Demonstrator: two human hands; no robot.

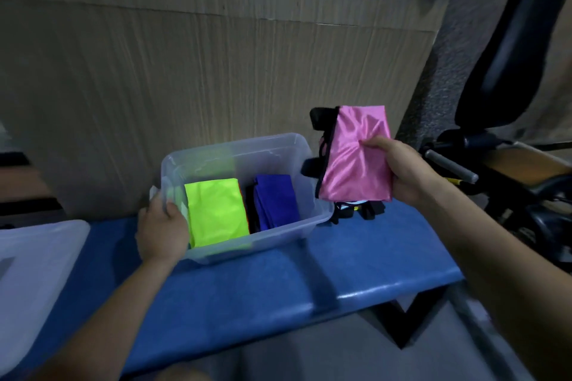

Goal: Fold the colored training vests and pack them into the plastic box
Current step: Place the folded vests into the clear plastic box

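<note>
Dim light throughout. Blue padded bench [356,260] runs across the foreground, dark strap across its top. Behind it, corrugated cardboard sheets [201,56] stand against the wall. Black padded gym equipment [510,71] at right. Grey floor [356,349] below.

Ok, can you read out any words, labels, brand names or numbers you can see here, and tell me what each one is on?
None can be read.
Clear plastic box: no label or print visible.
Yellow vest, blue vest and pink vest: plain fabric, no numbers or logos showing.
Bundle of vests behind the box: small bright patches, too small and blurred to tell if they are print.
Lid on the left: nothing visible.
</note>
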